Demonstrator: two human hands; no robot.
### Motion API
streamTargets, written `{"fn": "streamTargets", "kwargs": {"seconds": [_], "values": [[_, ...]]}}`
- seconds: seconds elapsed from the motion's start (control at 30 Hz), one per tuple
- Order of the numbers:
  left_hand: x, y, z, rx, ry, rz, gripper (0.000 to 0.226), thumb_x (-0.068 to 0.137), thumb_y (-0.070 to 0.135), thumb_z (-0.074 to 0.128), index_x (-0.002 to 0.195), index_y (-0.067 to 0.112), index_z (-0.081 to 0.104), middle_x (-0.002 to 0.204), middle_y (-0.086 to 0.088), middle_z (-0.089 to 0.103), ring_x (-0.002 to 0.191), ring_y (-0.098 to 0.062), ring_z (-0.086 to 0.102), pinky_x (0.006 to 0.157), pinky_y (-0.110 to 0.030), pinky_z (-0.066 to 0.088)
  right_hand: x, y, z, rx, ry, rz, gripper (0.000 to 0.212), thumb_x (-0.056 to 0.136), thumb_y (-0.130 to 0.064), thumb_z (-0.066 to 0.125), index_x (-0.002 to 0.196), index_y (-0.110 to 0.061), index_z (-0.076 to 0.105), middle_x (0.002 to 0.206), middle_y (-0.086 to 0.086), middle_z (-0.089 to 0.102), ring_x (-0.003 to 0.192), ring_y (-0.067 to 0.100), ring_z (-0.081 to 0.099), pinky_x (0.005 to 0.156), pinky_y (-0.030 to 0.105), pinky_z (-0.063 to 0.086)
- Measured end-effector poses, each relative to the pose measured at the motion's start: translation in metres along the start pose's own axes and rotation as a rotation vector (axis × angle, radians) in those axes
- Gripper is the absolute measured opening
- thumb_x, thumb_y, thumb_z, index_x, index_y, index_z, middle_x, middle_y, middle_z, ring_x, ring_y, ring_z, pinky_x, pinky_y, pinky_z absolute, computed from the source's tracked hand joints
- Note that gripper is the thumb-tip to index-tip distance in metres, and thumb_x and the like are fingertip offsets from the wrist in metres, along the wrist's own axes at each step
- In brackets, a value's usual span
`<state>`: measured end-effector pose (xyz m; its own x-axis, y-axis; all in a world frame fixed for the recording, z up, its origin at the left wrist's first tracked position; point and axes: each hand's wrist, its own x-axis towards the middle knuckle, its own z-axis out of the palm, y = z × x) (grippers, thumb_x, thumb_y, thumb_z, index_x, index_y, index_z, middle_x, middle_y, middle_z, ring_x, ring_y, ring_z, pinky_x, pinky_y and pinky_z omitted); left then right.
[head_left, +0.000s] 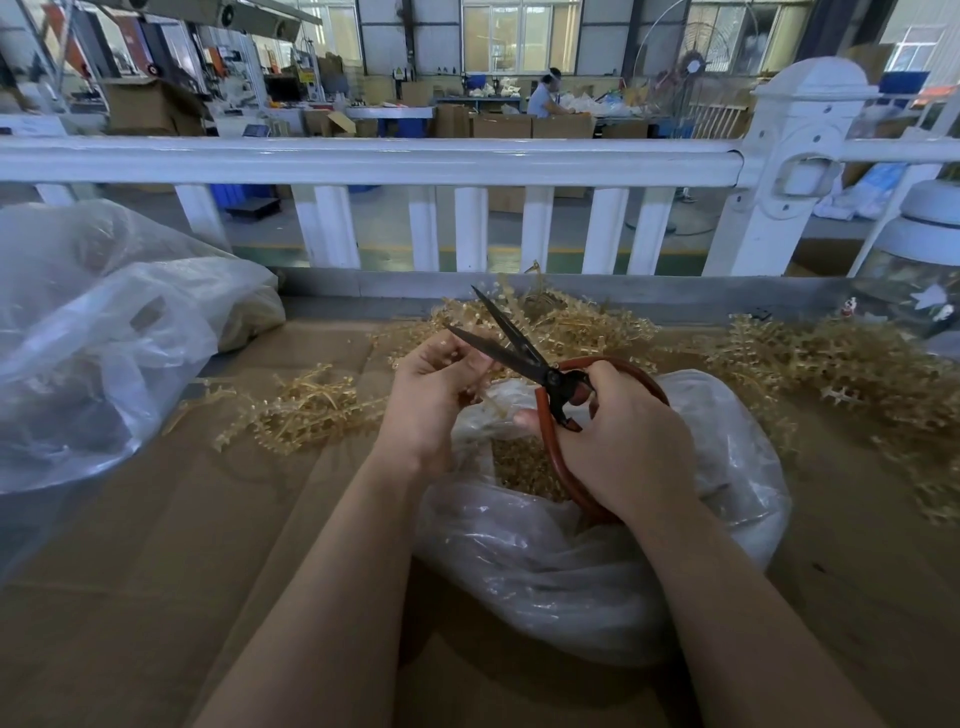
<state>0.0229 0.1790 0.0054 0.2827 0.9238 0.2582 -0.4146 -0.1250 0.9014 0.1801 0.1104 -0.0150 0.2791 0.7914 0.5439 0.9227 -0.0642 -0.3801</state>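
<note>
My right hand (618, 436) grips the red-brown loop handles of large black scissors (506, 343), whose blades stand apart and point up and left. My left hand (434, 384) pinches a small pale-gold plastic sprig (485, 370) just below the lower blade. Both hands hover over an open clear plastic bag (571, 561) that holds small golden cut pieces (524, 467). Golden plastic branch pieces lie on the cardboard-covered table (156, 571): one pile (306, 410) to the left, one (566, 317) behind the scissors, one (857, 364) to the right.
A big crumpled clear bag (93, 338) fills the table's left side. A white railing (363, 161) runs along the far edge, with a thick post (789, 171) at the right. A glass jar with a white lid (919, 270) stands at the far right. A person sits far off in the workshop.
</note>
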Motion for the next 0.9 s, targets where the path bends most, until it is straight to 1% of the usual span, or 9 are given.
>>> {"fn": "streamTargets", "kwargs": {"seconds": [0.13, 0.27, 0.33, 0.43, 0.5, 0.6, 0.7, 0.83, 0.9], "values": [[0.0008, -0.0021, -0.0041, 0.025, -0.022, -0.014, 0.026, 0.090, -0.009, 0.053, 0.085, 0.012, 0.067, 0.067, -0.002, 0.052, 0.056, -0.010, 0.041, 0.056, -0.020, 0.036, 0.0014, 0.0000, -0.0010, -0.030, -0.018, -0.016, 0.061, 0.073, -0.085, 0.051, 0.085, -0.025, 0.054, 0.069, -0.015, 0.054, 0.064, 0.005, 0.052, 0.053, 0.023, 0.046], [0.0008, -0.0035, -0.0051, 0.047, -0.108, -0.020, 0.024, 0.091, -0.008, 0.053, 0.083, 0.011, 0.065, 0.067, 0.001, 0.060, 0.057, -0.010, 0.042, 0.059, -0.021, 0.035, 0.0019, -0.0016, -0.0040, -0.020, -0.010, -0.018, 0.062, 0.069, -0.087, 0.044, 0.082, -0.027, 0.052, 0.064, -0.018, 0.049, 0.058, 0.001, 0.046, 0.048, 0.017, 0.031], [0.0008, -0.0040, -0.0049, 0.031, -0.115, -0.025, 0.024, 0.091, -0.009, 0.053, 0.083, 0.010, 0.065, 0.067, 0.001, 0.061, 0.057, -0.009, 0.043, 0.058, -0.020, 0.037, 0.0020, -0.0025, -0.0048, -0.022, -0.016, -0.015, 0.060, 0.068, -0.087, 0.046, 0.080, -0.028, 0.050, 0.063, -0.019, 0.046, 0.057, -0.001, 0.044, 0.047, 0.017, 0.028], [0.0017, -0.0045, -0.0057, 0.019, -0.110, -0.033, 0.020, 0.090, -0.009, 0.053, 0.083, 0.007, 0.063, 0.071, -0.003, 0.060, 0.056, -0.008, 0.045, 0.057, -0.019, 0.038, 0.0020, -0.0024, -0.0044, -0.026, -0.015, -0.004, 0.054, 0.071, -0.082, 0.059, 0.078, -0.030, 0.046, 0.062, -0.021, 0.040, 0.057, 0.000, 0.042, 0.047, 0.018, 0.024], [0.0025, -0.0052, -0.0060, 0.010, -0.109, -0.043, 0.017, 0.090, -0.008, 0.054, 0.083, 0.006, 0.060, 0.071, -0.004, 0.060, 0.055, -0.008, 0.045, 0.057, -0.019, 0.039, 0.0020, -0.0025, -0.0041, -0.028, -0.005, 0.008, 0.052, 0.073, -0.079, 0.064, 0.077, -0.032, 0.043, 0.060, -0.021, 0.038, 0.055, -0.002, 0.037, 0.046, 0.019, 0.021], [0.0036, -0.0060, -0.0070, -0.019, -0.114, -0.057, 0.015, 0.087, -0.006, 0.057, 0.080, 0.007, 0.059, 0.069, -0.002, 0.062, 0.054, -0.008, 0.046, 0.058, -0.021, 0.039, 0.0019, -0.0031, -0.0041, -0.035, -0.001, 0.013, 0.051, 0.074, -0.078, 0.066, 0.076, -0.032, 0.042, 0.059, -0.021, 0.039, 0.054, -0.005, 0.036, 0.046, 0.018, 0.021], [0.0035, -0.0057, -0.0084, -0.040, -0.148, -0.056, 0.004, 0.077, 0.006, 0.064, 0.080, 0.009, 0.063, 0.071, -0.003, 0.063, 0.056, -0.009, 0.047, 0.059, -0.021, 0.039, 0.0005, -0.0046, -0.0056, -0.021, 0.023, 0.008, 0.052, 0.072, -0.079, 0.065, 0.074, -0.032, 0.042, 0.056, -0.021, 0.038, 0.052, -0.005, 0.036, 0.046, 0.017, 0.020], [0.0037, -0.0049, -0.0090, -0.040, -0.152, -0.053, 0.006, 0.077, 0.006, 0.064, 0.077, 0.012, 0.066, 0.070, -0.002, 0.066, 0.055, -0.008, 0.047, 0.057, -0.019, 0.040, -0.0002, -0.0062, -0.0069, -0.009, 0.029, -0.004, 0.052, 0.071, -0.082, 0.058, 0.074, -0.032, 0.044, 0.054, -0.022, 0.034, 0.049, -0.007, 0.032, 0.045, 0.017, 0.020], [0.0037, -0.0047, -0.0089, -0.020, -0.146, -0.051, 0.016, 0.081, 0.001, 0.062, 0.074, 0.014, 0.067, 0.069, -0.001, 0.067, 0.054, -0.007, 0.048, 0.057, -0.018, 0.040, 0.0003, -0.0055, -0.0065, -0.014, 0.030, -0.008, 0.052, 0.071, -0.084, 0.056, 0.074, -0.033, 0.044, 0.053, -0.022, 0.034, 0.048, -0.006, 0.032, 0.045, 0.017, 0.021]]}}
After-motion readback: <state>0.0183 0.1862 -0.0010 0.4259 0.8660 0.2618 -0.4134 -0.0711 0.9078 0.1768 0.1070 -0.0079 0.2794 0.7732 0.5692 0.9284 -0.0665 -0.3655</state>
